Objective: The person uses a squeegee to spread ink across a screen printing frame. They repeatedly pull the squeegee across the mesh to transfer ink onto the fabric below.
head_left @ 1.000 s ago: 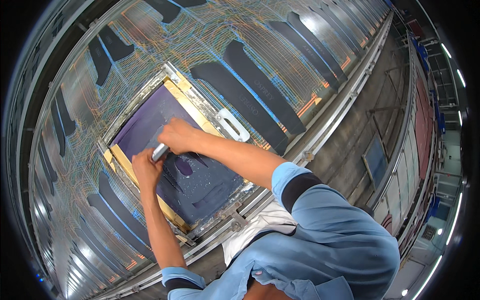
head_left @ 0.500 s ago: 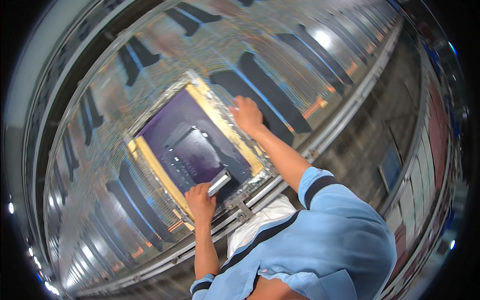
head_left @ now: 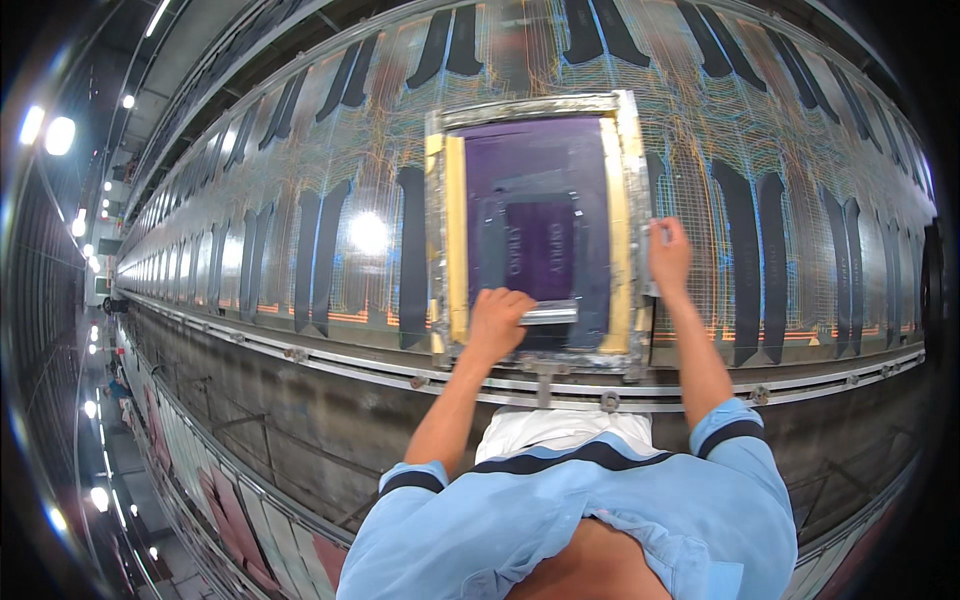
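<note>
A screen-printing frame (head_left: 632,150) with silver-taped edges and yellow strips down its inner sides lies on the long table. Purple mesh (head_left: 535,150) fills it, with a darker wet-looking rectangular area in the middle. My left hand (head_left: 498,325) is closed around one end of a squeegee (head_left: 550,313), a short pale bar lying crosswise near the frame's near end. Beside the frame's right edge, my right hand (head_left: 670,252) has its fingers curled on the rim; the fingertips are partly hidden. Dark cut fabric pieces (head_left: 740,260) lie in pairs around the frame.
A metal rail (head_left: 700,388) with small clamps runs along the table's near edge, just before my body. More dark pieces (head_left: 325,250) continue in rows to both sides. Behind me, pale and reddish panels (head_left: 225,510) line another long structure.
My view has turned, so the frame now looks upright instead of slanted. The squeegee now lies level across the mesh, and the glossy patch in the middle has given way to a sharper dark rectangle.
</note>
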A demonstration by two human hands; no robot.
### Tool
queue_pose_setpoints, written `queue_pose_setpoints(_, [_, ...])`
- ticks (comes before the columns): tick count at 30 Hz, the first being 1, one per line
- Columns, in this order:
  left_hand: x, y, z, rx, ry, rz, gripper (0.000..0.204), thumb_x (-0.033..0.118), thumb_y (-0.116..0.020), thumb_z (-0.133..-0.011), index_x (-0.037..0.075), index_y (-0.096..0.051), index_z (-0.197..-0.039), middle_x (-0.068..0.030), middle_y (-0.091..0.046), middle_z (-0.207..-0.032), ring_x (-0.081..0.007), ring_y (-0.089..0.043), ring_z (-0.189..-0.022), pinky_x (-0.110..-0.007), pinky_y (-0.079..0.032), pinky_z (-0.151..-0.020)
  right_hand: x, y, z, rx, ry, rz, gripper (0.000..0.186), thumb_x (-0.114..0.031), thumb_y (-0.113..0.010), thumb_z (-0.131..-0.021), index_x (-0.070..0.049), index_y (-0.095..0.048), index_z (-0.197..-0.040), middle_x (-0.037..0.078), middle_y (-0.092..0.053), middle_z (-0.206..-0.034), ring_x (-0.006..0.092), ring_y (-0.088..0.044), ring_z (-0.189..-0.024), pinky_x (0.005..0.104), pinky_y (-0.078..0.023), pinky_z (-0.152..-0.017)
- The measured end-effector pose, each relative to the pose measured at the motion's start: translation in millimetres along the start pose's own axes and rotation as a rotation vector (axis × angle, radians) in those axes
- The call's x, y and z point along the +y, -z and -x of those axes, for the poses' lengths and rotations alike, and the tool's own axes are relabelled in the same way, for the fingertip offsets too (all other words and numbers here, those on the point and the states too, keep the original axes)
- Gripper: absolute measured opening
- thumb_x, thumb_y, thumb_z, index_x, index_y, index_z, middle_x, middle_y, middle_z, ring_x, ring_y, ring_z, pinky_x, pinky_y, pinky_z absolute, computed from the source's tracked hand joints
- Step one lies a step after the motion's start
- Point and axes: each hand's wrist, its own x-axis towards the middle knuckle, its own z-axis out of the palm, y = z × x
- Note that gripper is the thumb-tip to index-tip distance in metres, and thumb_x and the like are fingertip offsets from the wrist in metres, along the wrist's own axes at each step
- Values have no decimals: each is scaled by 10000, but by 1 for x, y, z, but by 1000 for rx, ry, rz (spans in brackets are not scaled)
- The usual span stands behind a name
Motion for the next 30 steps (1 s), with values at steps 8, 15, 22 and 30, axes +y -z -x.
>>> queue_pose_setpoints(8, [-172,65,54,91,-17,3,237,57,-801,-692,132,-748,-910,-5,-728,-912,-255,-660,-869,-422,-447,-764,-104,-161,56,-7,25,-44,239,-288,-660,-981,-52,-626,-968,205,-635,-706,384,-654,-648,469,-475,-634])
queue_pose_setpoints(15, [-198,53,71,59,24,95,276,60,-817,-691,131,-749,-948,-14,-728,-933,-261,-645,-868,-411,-425,-805,-97,-188,66,28,40,83,225,-275,-658,-975,-52,-627,-969,191,-636,-691,373,-642,-632,472,-472,-620])
queue_pose_setpoints(22, [-192,66,101,33,-31,18,409,40,-804,-630,120,-733,-1026,11,-711,-1048,-219,-619,-878,-396,-413,-813,-87,-192,63,-83,-87,161,253,-303,-649,-979,-63,-660,-1057,240,-701,-859,436,-693,-817,491,-514,-740])
queue_pose_setpoints(30, [-208,40,114,121,-163,-75,471,17,-768,-605,113,-702,-1061,-12,-691,-1104,-225,-601,-924,-416,-419,-868,-62,-95,146,35,91,107,282,-146,-650,-995,-35,-678,-1253,134,-712,-1015,209,-683,-879,327,-537,-789])
